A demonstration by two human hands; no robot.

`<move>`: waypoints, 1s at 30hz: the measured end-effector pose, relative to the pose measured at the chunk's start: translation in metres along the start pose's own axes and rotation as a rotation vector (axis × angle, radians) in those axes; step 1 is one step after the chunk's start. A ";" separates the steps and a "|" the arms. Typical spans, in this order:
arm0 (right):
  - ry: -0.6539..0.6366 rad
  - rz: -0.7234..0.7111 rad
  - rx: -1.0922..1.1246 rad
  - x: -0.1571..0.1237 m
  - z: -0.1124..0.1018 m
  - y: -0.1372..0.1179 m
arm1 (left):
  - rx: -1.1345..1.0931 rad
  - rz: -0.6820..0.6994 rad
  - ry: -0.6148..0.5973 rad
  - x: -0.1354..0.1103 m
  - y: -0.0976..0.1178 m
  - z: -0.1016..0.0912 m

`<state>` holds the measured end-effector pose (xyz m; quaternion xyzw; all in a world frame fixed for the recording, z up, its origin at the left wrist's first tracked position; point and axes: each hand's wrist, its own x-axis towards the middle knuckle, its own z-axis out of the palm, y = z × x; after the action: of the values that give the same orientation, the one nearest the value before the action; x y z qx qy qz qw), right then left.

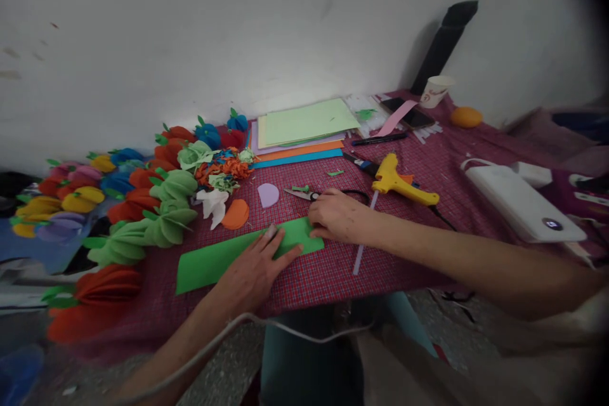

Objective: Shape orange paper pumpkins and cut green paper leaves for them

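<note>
A long green paper strip lies across the checked tablecloth at the front of the table. My left hand rests on it with fingers spread flat, and something small and pale shows by the fingertips. At the strip's right end my right hand has its fingers curled and pressed together on the paper's edge. Scissors lie just behind that hand, partly covered by it, with a green scrap on the blades. Behind the strip are a lilac paper piece and an orange paper round.
A yellow glue gun with a pale stick lies to the right, near a white power bank. Stacked coloured sheets lie at the back. Several paper pumpkins crowd the left. A white cable hangs across the front.
</note>
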<state>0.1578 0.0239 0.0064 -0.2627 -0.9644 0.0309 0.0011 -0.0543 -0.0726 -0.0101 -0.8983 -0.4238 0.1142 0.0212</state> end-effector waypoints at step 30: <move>0.086 -0.106 0.217 -0.015 0.015 0.002 | -0.034 -0.047 0.038 -0.006 -0.004 0.014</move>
<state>0.1717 0.0174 -0.0081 -0.2108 -0.9670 0.1237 0.0725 -0.0640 -0.0756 -0.0220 -0.8903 -0.4462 0.0894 0.0165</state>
